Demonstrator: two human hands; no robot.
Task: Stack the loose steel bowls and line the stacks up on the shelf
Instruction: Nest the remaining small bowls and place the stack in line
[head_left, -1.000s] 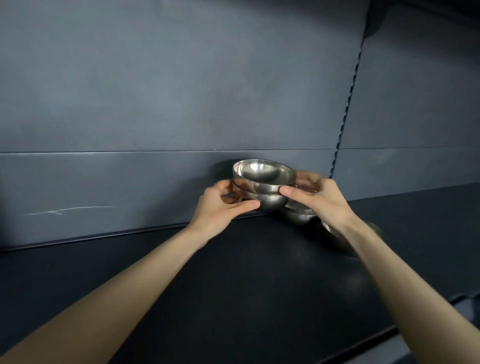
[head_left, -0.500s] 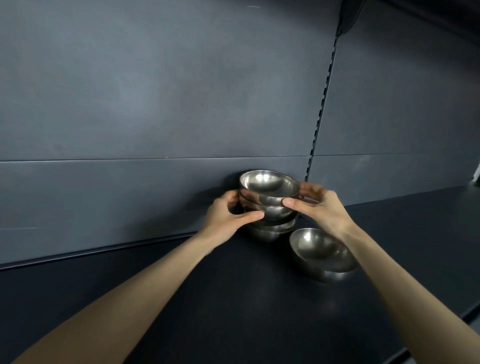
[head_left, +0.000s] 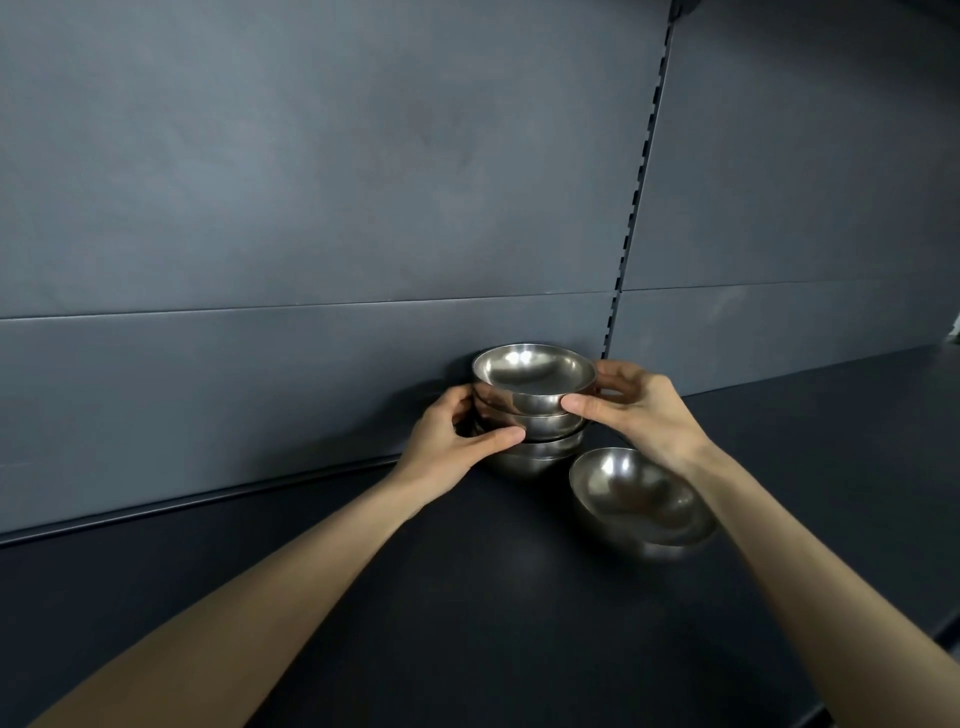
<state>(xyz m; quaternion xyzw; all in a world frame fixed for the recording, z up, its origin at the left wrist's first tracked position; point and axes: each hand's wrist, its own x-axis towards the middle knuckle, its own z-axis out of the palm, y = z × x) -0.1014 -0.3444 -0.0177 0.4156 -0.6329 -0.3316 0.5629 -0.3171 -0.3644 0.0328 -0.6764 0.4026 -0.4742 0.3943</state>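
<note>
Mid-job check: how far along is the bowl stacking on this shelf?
Done: one stack of steel bowls stands against the back panel. In hand: left hand and right hand grip that stack. Left: the loose bowl, tilted on the shelf, awaits stacking.

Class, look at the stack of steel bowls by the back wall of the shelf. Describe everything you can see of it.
The stack of shiny round steel bowls holds about four nested bowls, rims up, roughly upright. It stands on the dark shelf close against the grey back panel. The top bowl's hollow is empty and catches light. The left hand grips its left side, the right hand its right. A separate loose bowl lies tilted to its right, apart from it.
</note>
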